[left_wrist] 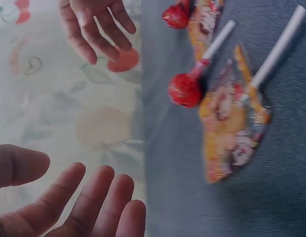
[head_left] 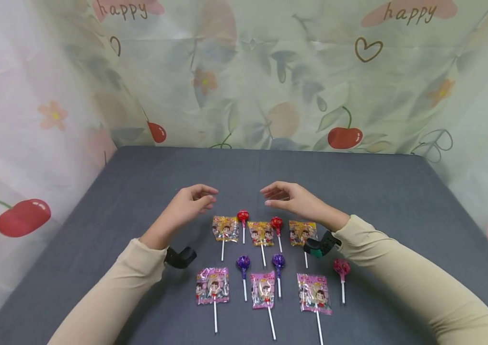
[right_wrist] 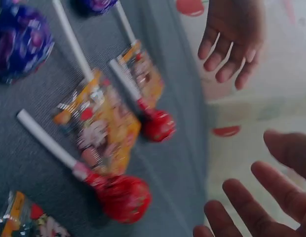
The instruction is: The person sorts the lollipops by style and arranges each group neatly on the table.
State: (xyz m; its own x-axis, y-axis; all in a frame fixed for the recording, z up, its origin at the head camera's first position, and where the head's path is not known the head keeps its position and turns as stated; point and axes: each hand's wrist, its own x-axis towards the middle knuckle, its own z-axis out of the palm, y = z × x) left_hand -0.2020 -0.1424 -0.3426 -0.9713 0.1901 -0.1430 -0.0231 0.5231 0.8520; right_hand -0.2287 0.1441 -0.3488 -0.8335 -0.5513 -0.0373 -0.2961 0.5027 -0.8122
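Observation:
My left hand (head_left: pixel 190 206) hovers above the table, behind the left end of the lollipops, its fingers relaxed and holding nothing. Facing it, my right hand (head_left: pixel 291 197) is also raised with loose fingers and nothing in them. Below them lie flat-bagged yellow lollipops (head_left: pixel 226 229) and two red ball lollipops (head_left: pixel 242 216), one of them also near in the right wrist view (right_wrist: pixel 126 198). Closer to me is a row with pink-bagged lollipops (head_left: pixel 213 286), two purple ball lollipops (head_left: pixel 243 263) and a pink ball lollipop (head_left: pixel 341 267). All sticks point toward me. Neither hand touches a lollipop.
The dark grey table (head_left: pixel 162 167) has a straight back edge. A printed curtain (head_left: pixel 252 96) with cherries, flowers and hearts hangs behind it and at both sides. Black wrist straps (head_left: pixel 180 258) sit on both forearms, the right one above a yellow-bagged lollipop.

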